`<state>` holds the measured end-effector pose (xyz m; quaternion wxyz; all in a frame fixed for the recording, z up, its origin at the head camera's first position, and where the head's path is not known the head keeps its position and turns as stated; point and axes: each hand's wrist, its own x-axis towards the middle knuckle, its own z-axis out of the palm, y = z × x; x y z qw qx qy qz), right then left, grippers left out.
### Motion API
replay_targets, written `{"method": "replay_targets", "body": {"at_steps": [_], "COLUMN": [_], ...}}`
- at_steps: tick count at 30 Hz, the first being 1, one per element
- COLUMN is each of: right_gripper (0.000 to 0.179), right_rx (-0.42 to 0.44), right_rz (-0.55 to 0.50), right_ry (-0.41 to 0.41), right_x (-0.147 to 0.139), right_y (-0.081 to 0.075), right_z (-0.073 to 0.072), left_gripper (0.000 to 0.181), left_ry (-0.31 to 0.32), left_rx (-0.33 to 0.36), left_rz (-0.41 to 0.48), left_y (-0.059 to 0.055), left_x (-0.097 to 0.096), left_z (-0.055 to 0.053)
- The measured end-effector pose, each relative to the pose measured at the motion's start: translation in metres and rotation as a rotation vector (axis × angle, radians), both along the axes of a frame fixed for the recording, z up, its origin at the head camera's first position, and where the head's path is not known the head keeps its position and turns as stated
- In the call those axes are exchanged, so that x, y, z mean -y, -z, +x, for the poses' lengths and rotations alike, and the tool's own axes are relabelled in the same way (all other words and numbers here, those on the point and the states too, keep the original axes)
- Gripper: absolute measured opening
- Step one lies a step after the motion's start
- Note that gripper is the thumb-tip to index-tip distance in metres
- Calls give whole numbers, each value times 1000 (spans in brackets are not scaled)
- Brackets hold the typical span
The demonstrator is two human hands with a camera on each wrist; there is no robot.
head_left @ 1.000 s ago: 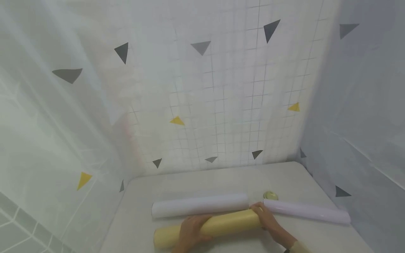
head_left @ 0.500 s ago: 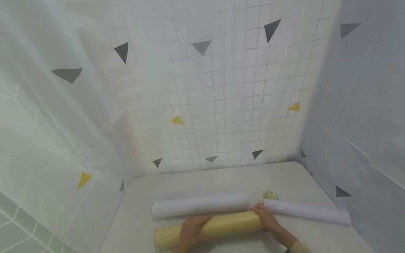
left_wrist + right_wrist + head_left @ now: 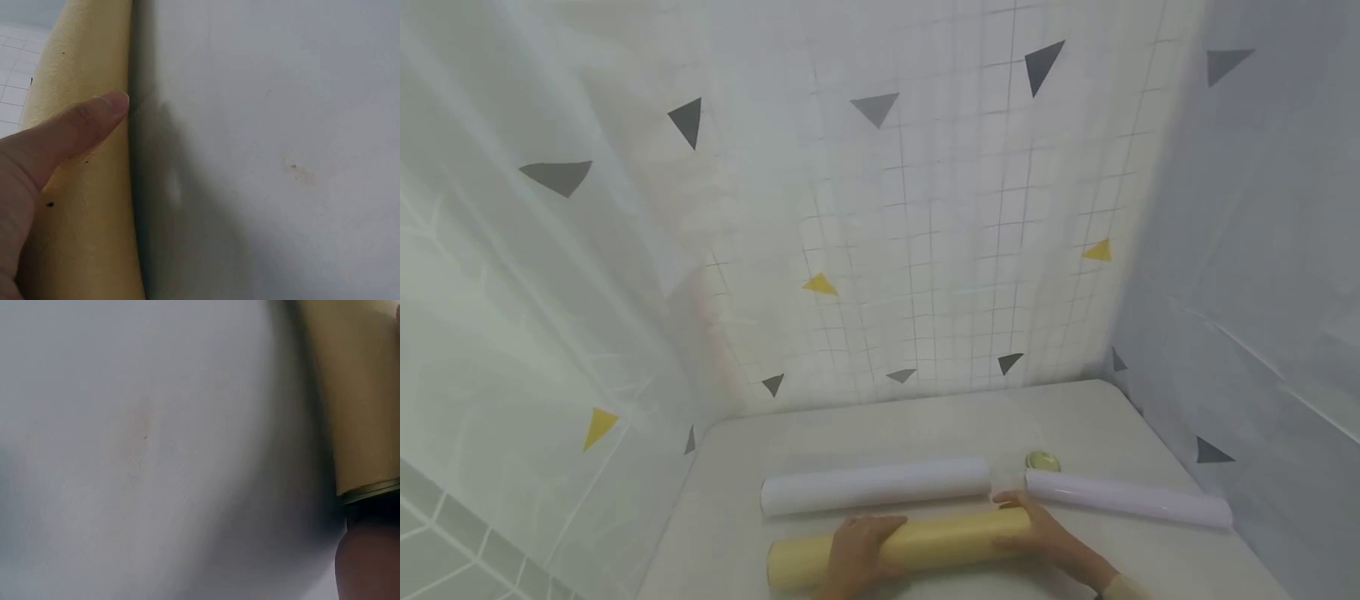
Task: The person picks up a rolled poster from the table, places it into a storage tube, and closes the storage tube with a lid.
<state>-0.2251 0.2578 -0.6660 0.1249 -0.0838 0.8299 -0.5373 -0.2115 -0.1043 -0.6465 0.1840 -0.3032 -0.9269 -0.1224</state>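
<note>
A yellow roll [image 3: 955, 537] lies lengthwise across the near part of the white table. My left hand [image 3: 859, 554] grips it left of its middle, with fingers over the top. In the left wrist view the thumb [image 3: 81, 128] presses along the side of the roll [image 3: 94, 206]. At the roll's right end, my right hand [image 3: 1048, 537] holds it, fingers at the far side and thumb at the near side. The right wrist view shows the layered end of the roll [image 3: 369, 425], with part of the hand [image 3: 369, 565] below it, blurred.
Behind the yellow roll lies a white roll [image 3: 876, 486], roughly parallel to it. A thinner, pale lilac roll [image 3: 1127, 497] rests to the right. Next to its left end sits a ring of tape [image 3: 1042, 461]. Patterned sheeting [image 3: 925, 208] encloses the table [image 3: 820, 433].
The yellow roll's right end has come slightly nearer and to the right, so the roll slants less. My right hand has shifted right along with it; the left hand has barely moved.
</note>
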Motion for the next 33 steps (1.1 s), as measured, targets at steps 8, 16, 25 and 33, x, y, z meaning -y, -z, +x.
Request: {"method": "replay_targets", "body": {"at_steps": [8, 16, 25, 33], "right_gripper": [62, 64, 62, 59], "right_rx": [-54, -69, -134, -169], "right_rz": [72, 92, 85, 92], "right_ry": [-42, -42, -94, -97], "right_x": [-3, -2, -2, -7], "right_y": [2, 4, 3, 12], "right_z": [2, 3, 1, 0], "left_gripper": [75, 69, 71, 83], "left_ry": [13, 66, -111, -248], "left_rx": [2, -88, -184, 8], "left_rz": [-30, 273, 269, 265], "left_y": [2, 8, 8, 16], "left_x": [-2, -11, -24, -26], "left_z": [-1, -19, -46, -51]}}
